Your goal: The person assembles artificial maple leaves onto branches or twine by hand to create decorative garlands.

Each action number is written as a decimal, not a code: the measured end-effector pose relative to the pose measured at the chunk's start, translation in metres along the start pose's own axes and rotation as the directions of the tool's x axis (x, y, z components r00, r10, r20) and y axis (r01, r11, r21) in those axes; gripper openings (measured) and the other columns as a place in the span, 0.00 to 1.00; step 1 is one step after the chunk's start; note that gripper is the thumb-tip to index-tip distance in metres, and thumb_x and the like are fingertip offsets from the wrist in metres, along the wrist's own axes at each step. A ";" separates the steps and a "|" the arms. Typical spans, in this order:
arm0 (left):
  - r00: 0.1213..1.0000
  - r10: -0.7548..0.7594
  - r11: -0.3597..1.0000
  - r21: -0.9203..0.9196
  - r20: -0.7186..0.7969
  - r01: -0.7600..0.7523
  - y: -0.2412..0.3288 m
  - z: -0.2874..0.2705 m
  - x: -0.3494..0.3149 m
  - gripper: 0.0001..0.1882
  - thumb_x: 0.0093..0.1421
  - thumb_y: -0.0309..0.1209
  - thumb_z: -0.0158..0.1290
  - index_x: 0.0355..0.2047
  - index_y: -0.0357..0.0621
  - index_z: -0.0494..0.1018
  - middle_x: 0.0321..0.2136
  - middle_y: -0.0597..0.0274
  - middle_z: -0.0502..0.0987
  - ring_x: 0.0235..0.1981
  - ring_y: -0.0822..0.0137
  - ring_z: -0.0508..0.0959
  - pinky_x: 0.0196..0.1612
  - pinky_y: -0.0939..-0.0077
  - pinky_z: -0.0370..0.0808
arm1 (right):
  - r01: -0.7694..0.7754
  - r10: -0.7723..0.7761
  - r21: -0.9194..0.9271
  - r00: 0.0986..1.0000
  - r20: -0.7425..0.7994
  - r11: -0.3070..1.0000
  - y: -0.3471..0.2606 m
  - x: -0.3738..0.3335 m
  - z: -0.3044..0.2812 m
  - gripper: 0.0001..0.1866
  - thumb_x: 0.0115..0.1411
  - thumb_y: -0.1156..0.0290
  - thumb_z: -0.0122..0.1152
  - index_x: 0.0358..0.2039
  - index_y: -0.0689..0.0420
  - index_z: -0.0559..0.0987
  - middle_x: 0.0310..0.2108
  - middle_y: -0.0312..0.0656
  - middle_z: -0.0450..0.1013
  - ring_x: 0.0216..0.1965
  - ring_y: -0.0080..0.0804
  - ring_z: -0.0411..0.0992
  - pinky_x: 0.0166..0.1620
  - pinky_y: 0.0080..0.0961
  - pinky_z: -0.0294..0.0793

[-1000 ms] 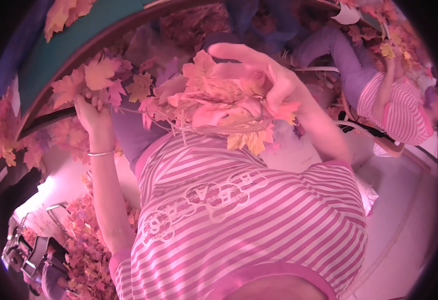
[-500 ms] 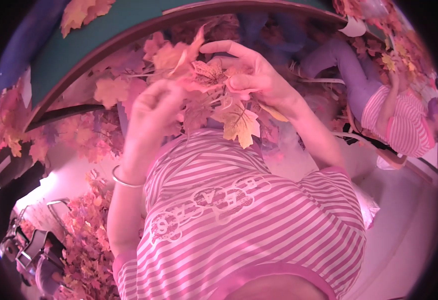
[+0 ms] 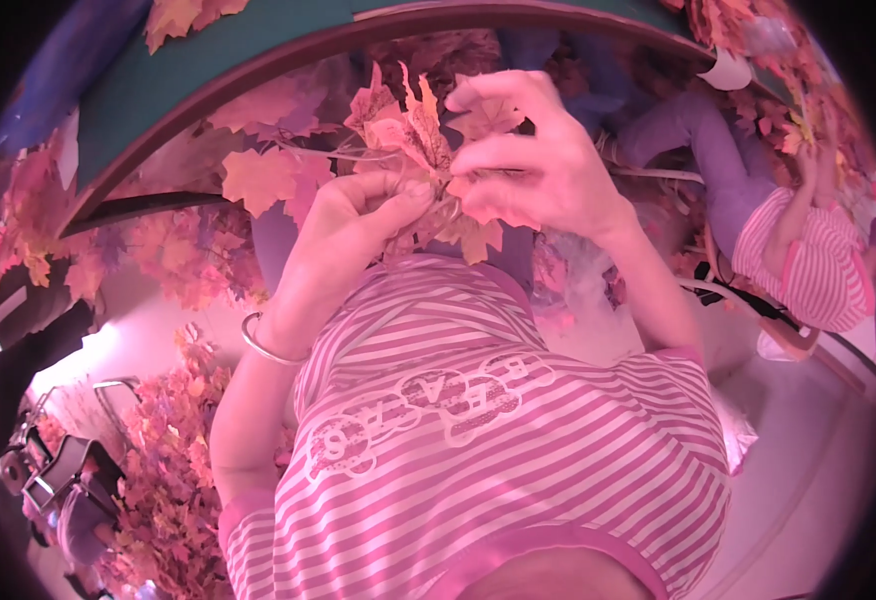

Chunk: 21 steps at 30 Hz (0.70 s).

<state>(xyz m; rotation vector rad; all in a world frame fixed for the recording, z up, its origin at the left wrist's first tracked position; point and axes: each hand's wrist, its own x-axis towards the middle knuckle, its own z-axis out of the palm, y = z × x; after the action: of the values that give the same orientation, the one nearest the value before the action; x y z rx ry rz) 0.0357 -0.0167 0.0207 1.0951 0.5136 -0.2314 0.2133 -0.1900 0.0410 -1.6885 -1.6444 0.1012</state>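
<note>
I am pinching a cluster of artificial maple leaves (image 3: 413,125) between both hands above my striped shirt (image 3: 478,420), and I judge the work goes best if my left hand (image 3: 353,235) is gripping the thin wire stem low while my right hand (image 3: 533,165) is doing the fine fitting, slowly, so no leaf tears. My left fingers (image 3: 398,195) are closing narrowly on the stem just beneath the leaves, and my right fingertips (image 3: 473,100) are curling around the cluster's right side, touching it.
</note>
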 end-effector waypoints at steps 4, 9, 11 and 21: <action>0.999 0.038 0.999 0.007 -0.032 -0.038 -0.001 0.005 0.006 0.08 0.68 0.34 0.55 0.35 0.42 0.77 0.23 0.74 0.75 0.17 0.84 0.67 0.21 0.87 0.61 | 0.211 -0.179 -0.340 0.976 0.122 0.916 -0.035 0.005 0.001 0.10 0.49 0.66 0.69 0.32 0.51 0.81 0.42 0.35 0.72 0.47 0.32 0.69 0.54 0.33 0.66; 0.999 -0.040 0.997 -0.068 -0.023 0.039 -0.003 0.002 0.011 0.07 0.68 0.31 0.51 0.34 0.43 0.76 0.21 0.74 0.72 0.16 0.83 0.66 0.19 0.85 0.62 | 0.274 -0.191 -0.406 0.953 0.234 0.872 -0.043 0.004 0.014 0.07 0.50 0.69 0.62 0.31 0.52 0.78 0.36 0.34 0.70 0.40 0.32 0.70 0.47 0.29 0.70; 0.999 -0.019 0.998 -0.056 0.042 0.022 -0.003 -0.002 0.011 0.07 0.68 0.31 0.52 0.35 0.43 0.76 0.22 0.75 0.74 0.17 0.84 0.66 0.20 0.86 0.62 | 0.237 -0.162 -0.319 0.956 0.246 0.918 -0.045 0.003 0.012 0.07 0.49 0.69 0.62 0.30 0.53 0.77 0.36 0.34 0.70 0.39 0.32 0.70 0.44 0.28 0.71; 0.993 0.102 0.975 0.203 -0.060 -0.088 -0.002 -0.023 0.023 0.06 0.65 0.32 0.58 0.38 0.45 0.79 0.28 0.79 0.77 0.24 0.89 0.68 0.25 0.91 0.59 | 0.250 -0.250 0.017 0.967 0.054 0.968 -0.022 0.002 0.010 0.12 0.41 0.78 0.67 0.30 0.62 0.80 0.36 0.43 0.78 0.34 0.40 0.75 0.35 0.29 0.76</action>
<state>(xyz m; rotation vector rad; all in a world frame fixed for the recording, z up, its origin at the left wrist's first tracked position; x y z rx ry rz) 0.0480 0.0042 -0.0001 1.3244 0.5069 -0.1628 0.1899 -0.1862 0.0476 -1.4679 -1.8810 0.0332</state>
